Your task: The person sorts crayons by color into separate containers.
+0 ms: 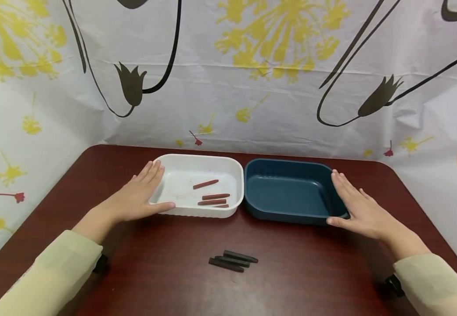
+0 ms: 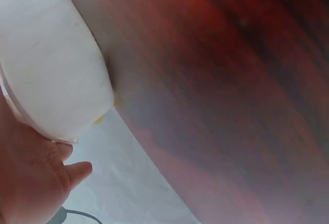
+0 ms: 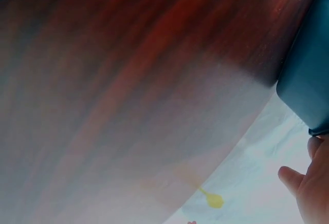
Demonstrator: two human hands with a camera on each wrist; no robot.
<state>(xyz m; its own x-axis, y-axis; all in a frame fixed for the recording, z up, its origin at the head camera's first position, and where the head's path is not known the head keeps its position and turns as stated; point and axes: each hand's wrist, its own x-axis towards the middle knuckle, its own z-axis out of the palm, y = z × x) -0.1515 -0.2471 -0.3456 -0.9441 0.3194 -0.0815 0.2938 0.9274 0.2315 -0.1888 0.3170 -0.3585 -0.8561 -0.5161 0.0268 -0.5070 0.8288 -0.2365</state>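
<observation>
Here the left hand (image 1: 139, 197) lies with straight fingers against the outer left wall of the white tray (image 1: 181, 165), thumb stretched along its near rim, pinching nothing. The right hand (image 1: 360, 208) mirrors it, flat against the right wall of the blue tray (image 1: 287, 164), thumb at the near corner. The two trays stand side by side on the dark red table (image 1: 165, 276), their inner walls touching or nearly so. In the white tray lie four reddish-brown sticks (image 1: 211, 197), toward its near right part; the blue tray holds nothing that can be seen. Three black sticks (image 1: 233, 261) lie together on the table, well in front of the trays and between the arms.

The step in hand looks like steadying or squaring the trays. To do it well, I would press evenly from both sides with flat palms, low on the walls so neither tray tips, and keep the near rims in line. The wrist views are blurred, showing only a tray wall and the edge of each hand, so how firmly the palms bear on the walls is hard to say.
</observation>
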